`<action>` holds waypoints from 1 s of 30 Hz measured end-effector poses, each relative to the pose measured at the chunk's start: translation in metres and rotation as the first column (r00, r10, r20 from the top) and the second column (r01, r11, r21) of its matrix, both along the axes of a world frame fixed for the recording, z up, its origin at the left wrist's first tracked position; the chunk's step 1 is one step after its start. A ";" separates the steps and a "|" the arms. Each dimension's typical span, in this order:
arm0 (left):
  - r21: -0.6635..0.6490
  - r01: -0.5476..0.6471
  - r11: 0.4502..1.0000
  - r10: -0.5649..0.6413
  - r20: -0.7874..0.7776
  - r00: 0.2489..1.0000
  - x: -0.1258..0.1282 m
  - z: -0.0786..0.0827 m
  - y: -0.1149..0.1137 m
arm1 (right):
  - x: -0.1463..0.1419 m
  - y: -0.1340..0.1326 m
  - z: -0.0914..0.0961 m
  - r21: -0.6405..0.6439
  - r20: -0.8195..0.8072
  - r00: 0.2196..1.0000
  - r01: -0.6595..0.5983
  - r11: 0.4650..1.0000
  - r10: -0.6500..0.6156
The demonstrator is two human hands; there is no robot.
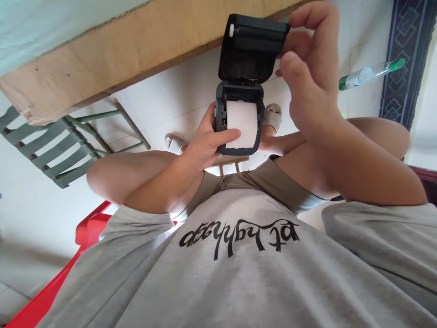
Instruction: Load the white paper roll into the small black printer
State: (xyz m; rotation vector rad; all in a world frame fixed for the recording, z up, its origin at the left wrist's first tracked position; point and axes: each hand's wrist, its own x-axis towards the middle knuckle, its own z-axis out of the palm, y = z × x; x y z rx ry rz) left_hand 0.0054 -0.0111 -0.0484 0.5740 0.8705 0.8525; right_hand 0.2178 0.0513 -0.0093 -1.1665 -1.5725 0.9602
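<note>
Counting what shows: 1 small black plastic printer (241, 89), 1 roll of white paper (241, 120) inside it, 1 hinged black lid (251, 50) standing open, and 2 bare hands on the device. The printer is held in the air above the person's lap, between the 2 knees and just below the edge of 1 pale wooden tabletop (119, 50).

The left hand (205, 146) cups the printer's body from the left side and from underneath. Its thumb (227, 135) lies flat across the lower part of the paper roll, touching it. Its other fingers wrap behind the casing and are mostly hidden.

The right hand (309, 77) is at the lid's right edge. Its index finger (307, 20) curls over the top right corner and its thumb tip meets the side lower down, so the lid is pinched between them. The remaining fingers are folded loosely behind. The paper roll sits in the open compartment just below the hinge, under the left thumb and well below the right hand's pinch.

On the white tiled floor (177, 95) are 2 pale sandals (273, 116), 1 green slatted chair (61, 146), 1 red plastic chair (87, 230) and 1 clear bottle with a green cap (370, 73) beside 1 dark patterned rug (406, 54). The person wears 1 grey T-shirt with black lettering (239, 282).
</note>
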 end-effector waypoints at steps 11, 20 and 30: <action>0.064 -0.175 0.983 0.165 0.134 0.977 -0.006 0.016 0.000 | -0.023 -0.007 0.004 -0.211 -0.007 0.969 -0.243 0.947 0.247; 0.013 -0.239 0.971 0.235 0.144 0.961 -0.015 0.015 0.003 | -0.046 0.000 -0.024 -0.269 -0.178 0.905 -0.421 0.866 0.385; 0.002 -0.279 0.960 0.278 0.059 0.959 -0.015 0.016 0.006 | -0.050 0.002 -0.010 -0.311 -0.085 0.925 -0.377 0.873 0.369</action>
